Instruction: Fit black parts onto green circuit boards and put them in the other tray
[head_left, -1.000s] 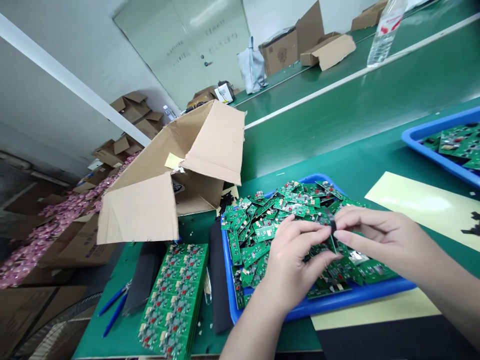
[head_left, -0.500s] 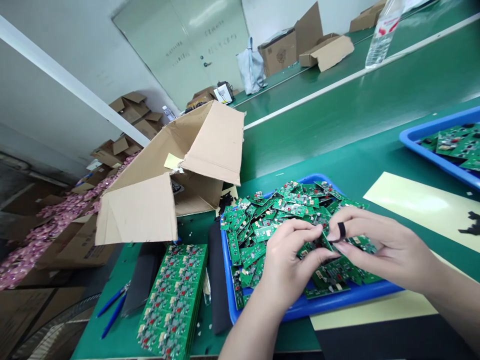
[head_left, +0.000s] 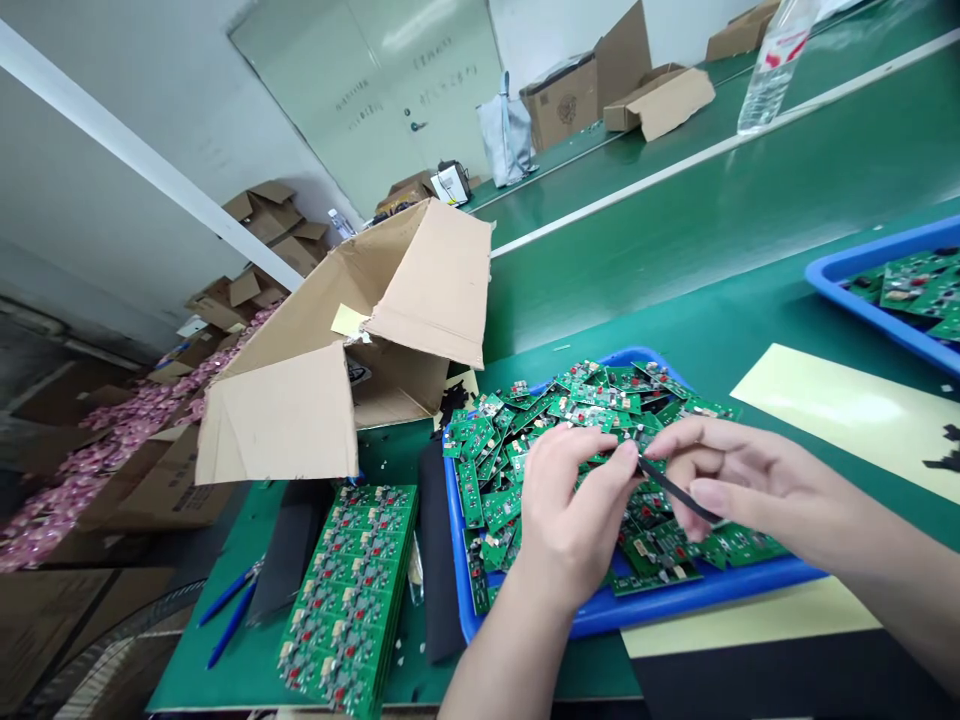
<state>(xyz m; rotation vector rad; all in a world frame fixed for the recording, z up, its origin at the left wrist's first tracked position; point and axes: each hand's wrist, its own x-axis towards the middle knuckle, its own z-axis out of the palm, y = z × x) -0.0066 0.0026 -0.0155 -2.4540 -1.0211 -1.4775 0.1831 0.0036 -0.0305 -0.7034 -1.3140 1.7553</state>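
Over the blue tray (head_left: 679, 598) heaped with green circuit boards (head_left: 525, 450), both hands share a thin black strip (head_left: 675, 490). The left hand (head_left: 570, 515) pinches the strip's upper end between thumb and forefinger, pressed tight together. The right hand (head_left: 750, 480) holds the lower end, seemingly between thumb and middle finger, though its fingertips partly hide the contact. The strip slants just above the boards.
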